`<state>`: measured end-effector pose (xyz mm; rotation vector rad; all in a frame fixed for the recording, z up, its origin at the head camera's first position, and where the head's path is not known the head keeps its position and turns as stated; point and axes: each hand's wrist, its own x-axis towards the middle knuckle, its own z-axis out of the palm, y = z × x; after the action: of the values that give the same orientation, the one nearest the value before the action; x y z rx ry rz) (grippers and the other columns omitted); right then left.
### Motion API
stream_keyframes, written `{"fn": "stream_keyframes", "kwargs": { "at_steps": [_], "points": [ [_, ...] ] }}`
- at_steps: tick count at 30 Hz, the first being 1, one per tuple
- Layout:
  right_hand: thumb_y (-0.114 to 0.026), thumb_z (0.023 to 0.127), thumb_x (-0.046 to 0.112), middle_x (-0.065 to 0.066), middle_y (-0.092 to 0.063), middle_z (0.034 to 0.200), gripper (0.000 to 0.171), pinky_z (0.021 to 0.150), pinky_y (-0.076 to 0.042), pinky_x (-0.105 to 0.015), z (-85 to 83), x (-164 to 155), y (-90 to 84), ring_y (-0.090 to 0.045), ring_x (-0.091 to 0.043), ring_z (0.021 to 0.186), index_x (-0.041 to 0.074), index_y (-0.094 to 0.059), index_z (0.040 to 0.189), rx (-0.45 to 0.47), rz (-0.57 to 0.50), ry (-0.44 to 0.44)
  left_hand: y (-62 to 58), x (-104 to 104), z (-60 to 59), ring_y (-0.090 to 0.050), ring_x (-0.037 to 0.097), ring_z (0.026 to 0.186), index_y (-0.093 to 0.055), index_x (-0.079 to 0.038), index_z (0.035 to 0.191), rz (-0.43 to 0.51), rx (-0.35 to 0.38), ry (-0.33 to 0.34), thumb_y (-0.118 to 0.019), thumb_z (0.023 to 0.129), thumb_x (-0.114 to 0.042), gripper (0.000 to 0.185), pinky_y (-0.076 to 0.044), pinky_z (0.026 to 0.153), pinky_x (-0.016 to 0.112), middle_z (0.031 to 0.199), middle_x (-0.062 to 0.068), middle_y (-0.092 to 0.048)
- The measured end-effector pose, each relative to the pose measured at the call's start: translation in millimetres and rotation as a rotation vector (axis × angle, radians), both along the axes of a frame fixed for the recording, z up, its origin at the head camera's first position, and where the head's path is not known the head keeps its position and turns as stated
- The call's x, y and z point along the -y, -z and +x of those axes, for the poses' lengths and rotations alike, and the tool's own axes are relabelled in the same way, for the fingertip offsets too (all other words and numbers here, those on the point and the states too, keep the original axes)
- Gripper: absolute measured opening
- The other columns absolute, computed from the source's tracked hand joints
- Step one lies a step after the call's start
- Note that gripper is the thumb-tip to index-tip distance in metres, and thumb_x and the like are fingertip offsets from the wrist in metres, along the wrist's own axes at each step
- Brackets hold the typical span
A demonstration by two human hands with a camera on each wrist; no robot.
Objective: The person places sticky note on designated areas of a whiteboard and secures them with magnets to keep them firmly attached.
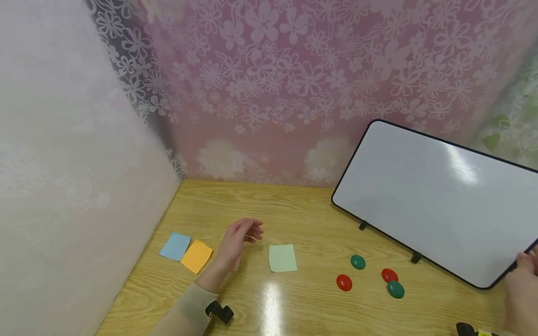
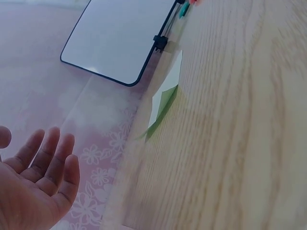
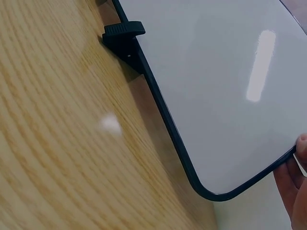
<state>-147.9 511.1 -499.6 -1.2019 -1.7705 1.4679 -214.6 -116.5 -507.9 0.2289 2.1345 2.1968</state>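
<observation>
Gripping: the person's right hand [image 1: 521, 284] holds the near corner of a whiteboard [image 1: 437, 196], fingers curled over its black rim; the right wrist view shows fingertips [image 3: 293, 189] against the frame's edge.
Board: tilted up from the wooden table [image 1: 294, 205], it stands on two small black feet, one [image 1: 416, 257] just left of the right hand and the other [image 1: 363, 226] farther left along the lower rim.
Left hand: the left hand [image 1: 237, 245] hangs above the tabletop, palm up in the left wrist view [image 2: 33, 184], fingers loosely spread and lightly bent, holding nothing.
Right of the left hand: a pale green sticky note [image 1: 283, 257] lies flat just beside it; the left wrist view shows one end of the note lifting off the wood [image 2: 165, 93].
Left of the left hand: an orange sticky note [image 1: 196, 256] lies just beside the wrist, overlapping a light blue sticky note [image 1: 175, 246] farther out.
Under the left hand: a pinkish scrap shows at the palm's edge, too hidden to identify.
Between the hands: four oval magnets lie on the table below the board's lower rim, a green magnet [image 1: 357, 262] nearest the green note, a red magnet [image 1: 343, 282] in front of it, then a second red magnet [image 1: 389, 275] touching a second green magnet [image 1: 395, 289].
Backdrop: pink flowered sheeting [image 1: 294, 84] hangs behind the table.
</observation>
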Motion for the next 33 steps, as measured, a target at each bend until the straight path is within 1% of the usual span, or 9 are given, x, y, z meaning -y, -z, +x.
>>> {"fn": "stream_keyframes", "kwargs": {
  "at_steps": [6,10,12,17,21,26,31,32,33],
  "points": [
    [-0.041,0.116,0.032,0.031,-0.045,0.148,0.048,0.123,-0.024,-0.021,-2.2,6,-6.9,-0.039,0.013,0.135,0.044,-0.039,0.162,0.004,-0.039,0.010,0.5,3,-1.5,-0.072,0.035,0.096,-0.074,-0.001,0.120,0.003,-0.028,-0.012,-0.047,0.117,-0.029,0.039,-0.056,0.093,0.057,0.108,0.021,-0.073],
    [-0.039,0.117,0.031,0.027,-0.041,0.157,0.049,0.125,-0.024,-0.023,-4.8,9,-7.8,-0.035,0.011,0.141,0.042,-0.033,0.165,0.043,-0.041,-0.003,0.8,5,-2.8,-0.072,0.036,0.096,-0.073,0.001,0.122,-0.023,-0.050,-0.018,-0.046,0.117,-0.031,0.042,-0.057,0.091,0.053,0.108,0.022,-0.073],
    [-0.041,0.117,0.029,0.028,-0.046,0.151,0.050,0.124,-0.025,-0.023,-7.1,10,-6.6,-0.037,0.010,0.141,0.039,-0.035,0.165,0.023,-0.036,-0.013,0.9,5,-2.8,-0.072,0.036,0.097,-0.073,0.001,0.123,-0.025,-0.046,-0.012,-0.045,0.117,-0.032,0.043,-0.058,0.091,0.051,0.108,0.022,-0.073],
    [-0.045,0.116,0.023,0.035,-0.049,0.118,0.049,0.119,-0.025,-0.015,-15.5,11,-1.5,-0.042,0.011,0.132,0.035,-0.043,0.163,-0.098,-0.049,-0.058,2.2,5,-1.8,-0.072,0.038,0.096,-0.073,0.002,0.121,-0.012,-0.031,-0.008,-0.046,0.117,-0.030,0.042,-0.057,0.091,0.051,0.108,0.024,-0.072],
    [-0.048,0.114,0.017,0.031,-0.052,0.113,0.046,0.111,-0.031,-0.008,-24.6,13,1.8,-0.047,0.014,0.120,0.031,-0.050,0.159,-0.188,-0.059,-0.047,2.9,3,-2.3,-0.071,0.038,0.096,-0.074,0.000,0.120,0.001,-0.016,-0.004,-0.047,0.117,-0.030,0.040,-0.055,0.093,0.057,0.108,0.023,-0.072],
    [-0.055,0.110,0.009,0.028,-0.060,0.106,0.043,0.096,-0.043,-0.007,-35.6,18,1.7,-0.055,0.013,0.105,0.024,-0.061,0.150,-0.270,-0.048,-0.021,3.5,1,-4.1,-0.071,0.037,0.098,-0.075,-0.003,0.120,-0.001,-0.002,-0.001,-0.049,0.116,-0.031,0.038,-0.055,0.093,0.053,0.108,0.020,-0.073],
    [-0.055,0.108,0.003,0.027,-0.064,0.091,0.043,0.081,-0.043,-0.001,-45.0,24,0.8,-0.059,0.012,0.093,0.015,-0.063,0.149,-0.286,-0.028,-0.056,4.1,0,-6.4,-0.071,0.037,0.098,-0.074,-0.003,0.121,-0.010,-0.003,-0.002,-0.049,0.116,-0.033,0.039,-0.055,0.092,0.049,0.108,0.019,-0.073],
    [-0.055,0.108,0.004,0.028,-0.064,0.090,0.043,0.081,-0.043,-0.001,-47.1,26,0.2,-0.059,0.012,0.094,0.015,-0.062,0.149,-0.273,-0.026,-0.065,4.6,-1,-7.1,-0.071,0.037,0.098,-0.074,-0.003,0.121,-0.011,0.000,-0.004,-0.049,0.116,-0.033,0.039,-0.055,0.093,0.050,0.108,0.020,-0.072],
    [-0.055,0.109,0.005,0.025,-0.068,0.097,0.043,0.083,-0.044,-0.002,-49.1,27,-0.5,-0.060,0.010,0.099,0.015,-0.061,0.150,-0.262,-0.020,-0.081,4.6,-2,-7.7,-0.070,0.037,0.099,-0.074,-0.003,0.121,-0.013,0.003,-0.005,-0.049,0.116,-0.033,0.039,-0.055,0.094,0.051,0.108,0.020,-0.072]
  ]
}}
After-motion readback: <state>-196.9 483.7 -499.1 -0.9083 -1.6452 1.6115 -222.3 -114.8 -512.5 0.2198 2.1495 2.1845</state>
